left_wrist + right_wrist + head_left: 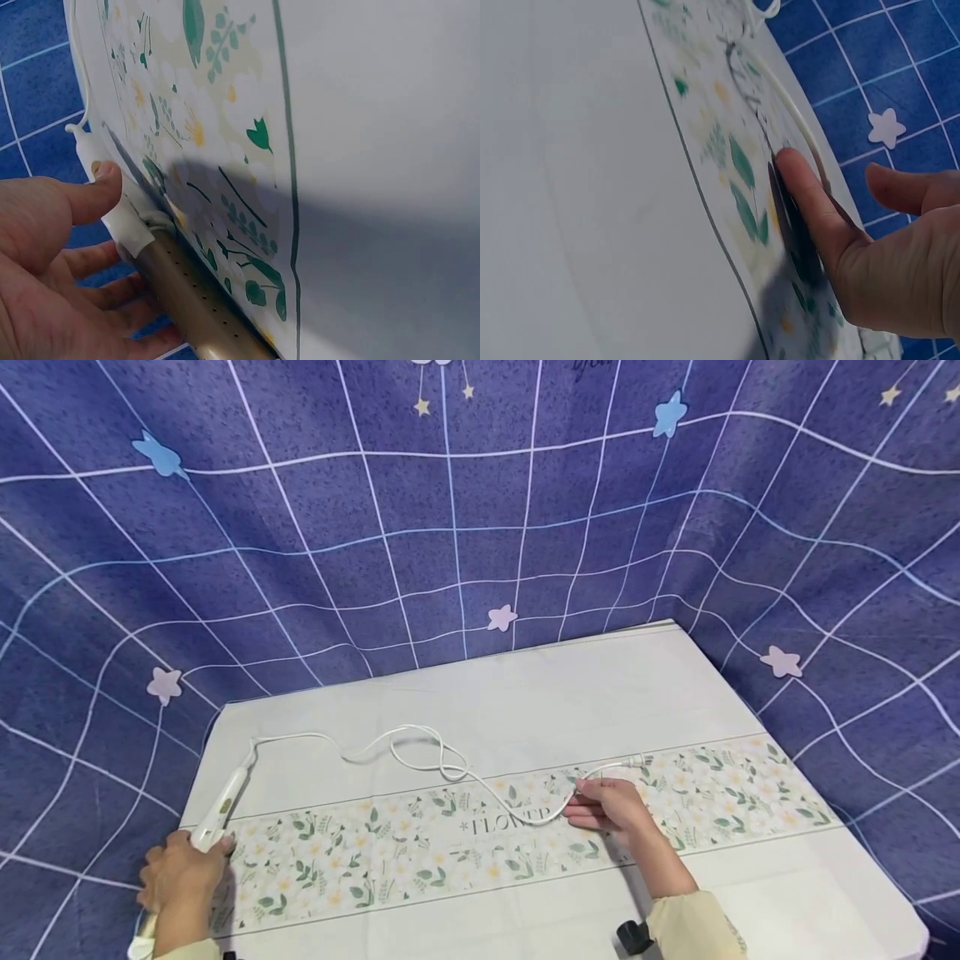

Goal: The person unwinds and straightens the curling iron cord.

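Note:
A curling iron (227, 800) with a white handle and a gold, perforated barrel (199, 296) lies at the table's left side. My left hand (182, 878) grips it where handle and barrel meet, the thumb on top and the fingers along the other side; in the head view the hand covers part of the barrel. From the handle's far end, a white power cord (517, 814) runs loosely to the right. Beside the cord, near its plug (639, 761), my right hand (615, 806) rests low with extended fingers; the thumb stands apart from them in the right wrist view.
A white tablecloth (525, 710) with a floral band and printed lettering covers the table. Loose loops of cord (442, 768) lie mid-table. A blue curtain (420, 552) with grid lines and stars hangs behind and along both sides.

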`<state>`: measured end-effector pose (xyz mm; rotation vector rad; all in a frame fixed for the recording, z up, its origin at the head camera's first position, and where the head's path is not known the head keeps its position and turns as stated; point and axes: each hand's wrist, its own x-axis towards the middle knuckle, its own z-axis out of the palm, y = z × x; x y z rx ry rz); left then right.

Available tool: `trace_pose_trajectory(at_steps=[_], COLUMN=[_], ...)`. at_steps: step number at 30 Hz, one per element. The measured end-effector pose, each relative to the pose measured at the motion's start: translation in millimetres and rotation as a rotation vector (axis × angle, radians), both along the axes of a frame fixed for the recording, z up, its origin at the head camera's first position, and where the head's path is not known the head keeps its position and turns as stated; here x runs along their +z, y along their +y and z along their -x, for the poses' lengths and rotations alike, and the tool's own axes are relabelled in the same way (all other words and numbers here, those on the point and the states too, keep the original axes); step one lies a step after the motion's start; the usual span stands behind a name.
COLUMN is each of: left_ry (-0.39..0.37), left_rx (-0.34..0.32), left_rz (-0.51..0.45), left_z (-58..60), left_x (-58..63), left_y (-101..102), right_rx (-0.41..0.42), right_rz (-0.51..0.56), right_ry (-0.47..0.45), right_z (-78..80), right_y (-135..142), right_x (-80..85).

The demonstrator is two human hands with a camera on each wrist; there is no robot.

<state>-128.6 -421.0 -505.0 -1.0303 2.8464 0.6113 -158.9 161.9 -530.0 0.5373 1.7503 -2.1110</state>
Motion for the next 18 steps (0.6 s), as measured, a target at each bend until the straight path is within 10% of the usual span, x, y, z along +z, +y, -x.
trace_pose_trajectory(at_steps=[12,18], left_ry=[-0.001,-0.002], left_rx=[0.046,0.065], left_rz=[-0.027,-0.036], left_z=[5.8,4.1], left_x=[0.1,-0.3], left_y=[2.8,1.0], right_rx=[-0.030,-0.178], right_rz=[0.279,0.468], right_ry=[0.011,0.019], right_z=[5.0,22.3], right_y=[-9.8,5.7], right_x=[-4.9,0.1])
